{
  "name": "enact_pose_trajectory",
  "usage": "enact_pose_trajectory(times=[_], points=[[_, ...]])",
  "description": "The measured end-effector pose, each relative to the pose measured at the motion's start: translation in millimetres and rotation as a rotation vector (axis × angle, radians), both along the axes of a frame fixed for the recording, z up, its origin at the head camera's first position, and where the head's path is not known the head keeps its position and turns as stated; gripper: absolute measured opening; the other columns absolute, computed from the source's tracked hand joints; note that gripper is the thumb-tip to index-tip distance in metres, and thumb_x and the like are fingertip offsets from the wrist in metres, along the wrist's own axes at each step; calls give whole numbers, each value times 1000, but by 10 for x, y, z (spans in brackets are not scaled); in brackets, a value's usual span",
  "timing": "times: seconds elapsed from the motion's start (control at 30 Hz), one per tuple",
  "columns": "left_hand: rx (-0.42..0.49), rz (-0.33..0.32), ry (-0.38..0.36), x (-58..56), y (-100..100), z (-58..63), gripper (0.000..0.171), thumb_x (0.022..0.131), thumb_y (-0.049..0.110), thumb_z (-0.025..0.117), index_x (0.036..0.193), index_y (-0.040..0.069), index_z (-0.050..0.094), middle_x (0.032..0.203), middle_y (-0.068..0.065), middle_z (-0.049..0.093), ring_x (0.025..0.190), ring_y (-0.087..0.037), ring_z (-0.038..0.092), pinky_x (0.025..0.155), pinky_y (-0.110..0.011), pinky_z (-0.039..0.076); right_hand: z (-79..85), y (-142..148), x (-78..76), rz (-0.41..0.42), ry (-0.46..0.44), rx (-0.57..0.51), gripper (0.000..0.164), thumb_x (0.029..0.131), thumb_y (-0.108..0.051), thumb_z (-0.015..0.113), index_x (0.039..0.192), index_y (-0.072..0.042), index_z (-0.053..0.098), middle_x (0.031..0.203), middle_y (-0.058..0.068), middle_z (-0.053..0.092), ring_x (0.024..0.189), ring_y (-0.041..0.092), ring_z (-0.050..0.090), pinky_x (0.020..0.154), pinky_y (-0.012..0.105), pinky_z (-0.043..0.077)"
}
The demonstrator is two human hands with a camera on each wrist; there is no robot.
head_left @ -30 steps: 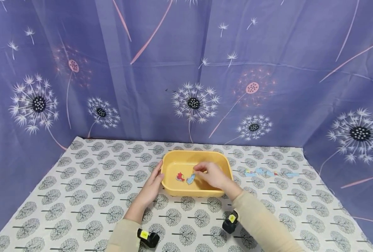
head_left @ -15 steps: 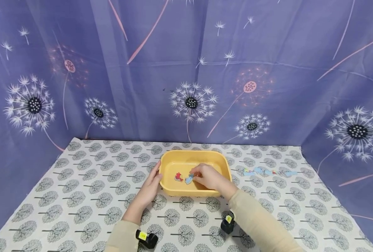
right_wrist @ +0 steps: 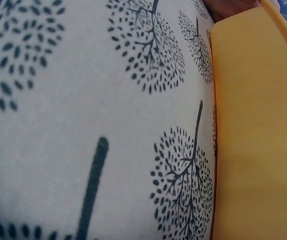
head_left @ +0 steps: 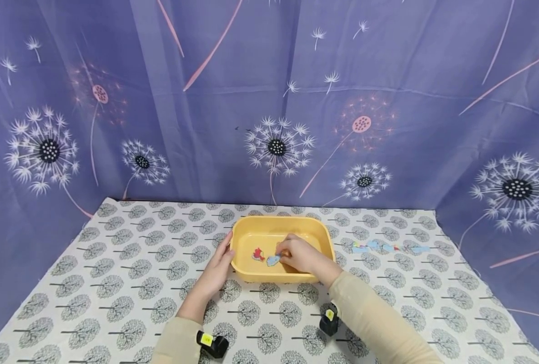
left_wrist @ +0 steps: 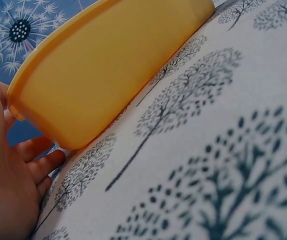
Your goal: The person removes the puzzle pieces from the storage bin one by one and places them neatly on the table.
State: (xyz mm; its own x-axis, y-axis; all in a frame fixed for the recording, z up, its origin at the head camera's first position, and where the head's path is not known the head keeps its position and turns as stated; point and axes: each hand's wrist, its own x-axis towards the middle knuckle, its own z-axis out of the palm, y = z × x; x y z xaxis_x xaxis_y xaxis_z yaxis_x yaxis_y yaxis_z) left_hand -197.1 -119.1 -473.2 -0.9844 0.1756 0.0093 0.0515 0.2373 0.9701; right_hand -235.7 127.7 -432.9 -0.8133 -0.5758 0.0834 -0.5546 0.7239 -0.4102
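Note:
A yellow rectangular basin (head_left: 278, 277) stands on the cloth in front of the person. My left hand (head_left: 215, 270) holds its left end; in the left wrist view the thumb is at the rim and curled fingers (left_wrist: 46, 162) lie by the base. My right hand (head_left: 302, 254) reaches inside the basin, its fingertips pinching the right end of a small flat light-blue cut-out piece (head_left: 273, 260). Left of that piece, a small red cut-out piece (head_left: 257, 254) lies on the basin floor. The basin wall (right_wrist: 258, 120) hides most of the right hand in the right wrist view.
Several flat light-blue pieces with bits of red and yellow (head_left: 373, 245) lie in a row on the cloth, right of the basin. A tree-print cloth (head_left: 128, 283) covers the table. Behind it hangs a purple dandelion curtain (head_left: 214, 151).
My right fingers have closed in on the light-blue piece, which has turned flatter to the left. The red piece stays put within the basin, and the left hand keeps its hold.

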Motion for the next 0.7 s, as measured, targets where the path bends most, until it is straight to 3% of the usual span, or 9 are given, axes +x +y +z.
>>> enact_pose_trajectory(times=[0.17, 0.33, 0.7], points=[[-7, 14, -3, 6, -15, -1, 54, 103, 30, 34, 153, 28, 13, 160, -4, 14, 144, -32, 20, 116, -56, 14, -26, -19, -11, -24, -29, -16, 5, 81, -7, 71, 85, -7, 68, 92, 3, 58, 80, 12, 54, 79, 29, 53], [19, 2, -19, 11, -20, 20, 54, 103, 29, 34, 153, 27, 12, 159, -5, 14, 144, -32, 20, 116, -54, 15, -39, 7, -42, -24, -109, -84, 9, 82, -7, 70, 78, -9, 62, 85, 1, 60, 75, 9, 53, 70, 22, 48], [9, -21, -50, 169, 26, 349, 55, 103, 21, 34, 153, 16, 11, 159, -12, 14, 143, -36, 20, 116, -54, 16, -6, 100, -33, -84, -182, -224, 6, 84, -11, 68, 83, -10, 63, 80, -2, 64, 68, 5, 55, 65, 18, 49]])
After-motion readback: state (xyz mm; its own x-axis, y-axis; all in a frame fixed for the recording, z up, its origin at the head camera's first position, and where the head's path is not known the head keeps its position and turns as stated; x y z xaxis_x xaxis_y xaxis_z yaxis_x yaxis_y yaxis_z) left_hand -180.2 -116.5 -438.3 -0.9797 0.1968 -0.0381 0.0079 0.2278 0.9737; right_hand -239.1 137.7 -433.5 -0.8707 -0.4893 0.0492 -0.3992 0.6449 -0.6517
